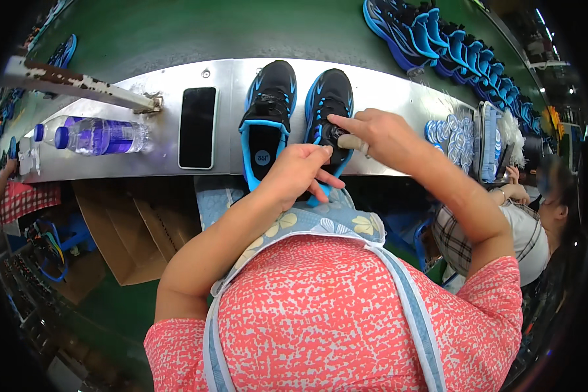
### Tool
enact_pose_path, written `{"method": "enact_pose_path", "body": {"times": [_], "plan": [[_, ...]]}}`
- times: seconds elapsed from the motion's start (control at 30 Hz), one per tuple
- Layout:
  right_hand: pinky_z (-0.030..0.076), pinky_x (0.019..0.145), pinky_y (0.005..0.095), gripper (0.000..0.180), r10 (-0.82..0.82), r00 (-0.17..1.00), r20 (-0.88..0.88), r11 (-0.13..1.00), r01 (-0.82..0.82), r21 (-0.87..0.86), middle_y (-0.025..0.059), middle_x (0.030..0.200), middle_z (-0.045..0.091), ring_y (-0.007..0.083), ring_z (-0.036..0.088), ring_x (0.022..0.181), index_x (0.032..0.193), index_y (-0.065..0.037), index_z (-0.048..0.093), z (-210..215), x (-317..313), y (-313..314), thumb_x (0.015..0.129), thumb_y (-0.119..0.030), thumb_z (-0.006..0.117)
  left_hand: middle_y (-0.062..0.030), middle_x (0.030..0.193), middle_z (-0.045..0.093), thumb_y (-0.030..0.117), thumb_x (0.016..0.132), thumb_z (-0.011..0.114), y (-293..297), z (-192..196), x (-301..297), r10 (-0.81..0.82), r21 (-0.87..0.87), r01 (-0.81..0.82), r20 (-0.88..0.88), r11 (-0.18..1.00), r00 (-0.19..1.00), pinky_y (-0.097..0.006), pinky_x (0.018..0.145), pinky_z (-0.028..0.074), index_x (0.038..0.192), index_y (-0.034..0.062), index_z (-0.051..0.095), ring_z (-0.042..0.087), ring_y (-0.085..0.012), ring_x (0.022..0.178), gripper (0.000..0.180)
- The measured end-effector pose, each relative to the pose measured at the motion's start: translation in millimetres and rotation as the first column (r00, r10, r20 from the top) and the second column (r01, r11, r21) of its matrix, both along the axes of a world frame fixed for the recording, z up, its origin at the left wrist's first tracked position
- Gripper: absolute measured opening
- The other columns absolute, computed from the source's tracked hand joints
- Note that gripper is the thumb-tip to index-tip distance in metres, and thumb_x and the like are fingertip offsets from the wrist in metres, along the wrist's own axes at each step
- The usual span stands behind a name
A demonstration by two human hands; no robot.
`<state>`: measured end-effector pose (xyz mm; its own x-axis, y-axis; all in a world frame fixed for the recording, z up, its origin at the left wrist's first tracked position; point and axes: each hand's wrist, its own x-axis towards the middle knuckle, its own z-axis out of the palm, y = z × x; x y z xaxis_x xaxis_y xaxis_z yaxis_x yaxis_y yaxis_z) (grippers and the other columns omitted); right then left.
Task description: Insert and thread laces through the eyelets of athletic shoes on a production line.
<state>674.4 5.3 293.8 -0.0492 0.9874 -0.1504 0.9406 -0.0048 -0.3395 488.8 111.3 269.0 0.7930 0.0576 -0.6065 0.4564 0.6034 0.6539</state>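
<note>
Two black sports shoes with bright blue trim stand side by side on a metal ledge, toes pointing away from me. My left hand (300,171) is at the opening of the right-hand shoe (332,91), its thumb and fingers closed about the collar and tongue. Over the laces of that same shoe is my right hand (379,134), index finger stretched and a pale cover on another digit, gripping the lace area between them. The heel is partly hidden by my left hand. The left-hand shoe (271,88) stands untouched, its round-marked insole showing.
Left of the shoes lie a phone (198,129) and two water bottles (101,137), near a rusty metal bar (85,88). A row of similar shoes (460,55) sits on the green surface. Silvery round pieces (452,136) lie at right, near a seated person (526,238). A cardboard box (127,228) is below.
</note>
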Motion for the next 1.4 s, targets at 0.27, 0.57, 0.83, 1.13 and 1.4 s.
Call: {"method": "enact_pose_path", "body": {"times": [0.27, 0.57, 0.83, 1.13, 1.4], "plan": [[0.047, 0.073, 0.0306, 0.06, -0.004, 0.893, -0.45, 1.0, -0.001, -0.011, 0.0095, 0.106, 0.059, 0.0185, 0.054, 0.081, 0.129, -0.014, 0.052, 22, -12, 96, 0.074, -0.019, 0.075, -0.0114, 0.094, 0.065, 0.013, 0.094, 0.049, 36, 7, -73, 0.322, 0.608, -0.265, 0.016, 0.748, 0.947, -0.02, 0.042, 0.039, 0.099, -0.0034, 0.062, 0.056, -0.0073, 0.059, 0.021], [0.048, 0.072, 0.0415, 0.053, 0.326, 0.931, -0.162, 0.94, -0.337, -0.047, 0.0095, 0.089, 0.056, 0.0322, 0.059, 0.085, 0.121, -0.012, 0.053, 13, -33, 94, 0.07, -0.005, 0.068, -0.0121, 0.087, 0.064, 0.013, 0.095, 0.049, 56, -16, -72, 0.37, 0.809, -0.151, -0.088, 0.569, 0.925, -0.023, 0.054, 0.049, 0.1, -0.0044, 0.061, 0.064, -0.0133, 0.066, 0.022], [0.05, 0.072, 0.0425, 0.052, 0.252, 0.941, -0.226, 0.963, -0.268, -0.04, 0.0129, 0.095, 0.057, 0.0343, 0.061, 0.086, 0.122, -0.018, 0.052, 11, -36, 100, 0.073, -0.009, 0.066, -0.0095, 0.078, 0.056, 0.015, 0.082, 0.066, 50, -39, -47, 0.142, 0.98, -0.194, 0.199, -0.05, 0.97, -0.03, 0.055, 0.046, 0.1, 0.0007, 0.055, 0.054, -0.0097, 0.06, 0.026], [0.049, 0.069, 0.0389, 0.056, 0.293, 0.951, -0.099, 0.953, -0.299, -0.053, 0.0105, 0.088, 0.056, 0.0311, 0.06, 0.08, 0.125, -0.016, 0.053, 3, -43, 100, 0.071, -0.006, 0.066, -0.0049, 0.071, 0.06, 0.025, 0.088, 0.064, 53, 13, -68, 0.309, 0.47, -0.259, -0.03, 0.844, 0.951, -0.021, 0.038, 0.033, 0.093, 0.0006, 0.06, 0.052, -0.0071, 0.05, 0.026], [0.048, 0.072, 0.0433, 0.057, 0.212, 0.94, -0.269, 0.97, -0.236, -0.06, 0.0162, 0.09, 0.059, 0.036, 0.059, 0.083, 0.138, -0.015, 0.042, 3, -44, 89, 0.084, -0.008, 0.058, -0.0131, 0.065, 0.063, 0.023, 0.093, 0.056, 41, -5, -48, 0.272, 0.164, -0.261, -0.051, 0.951, 0.961, -0.02, 0.032, 0.025, 0.093, -0.0009, 0.061, 0.038, -0.0068, 0.032, 0.024]]}}
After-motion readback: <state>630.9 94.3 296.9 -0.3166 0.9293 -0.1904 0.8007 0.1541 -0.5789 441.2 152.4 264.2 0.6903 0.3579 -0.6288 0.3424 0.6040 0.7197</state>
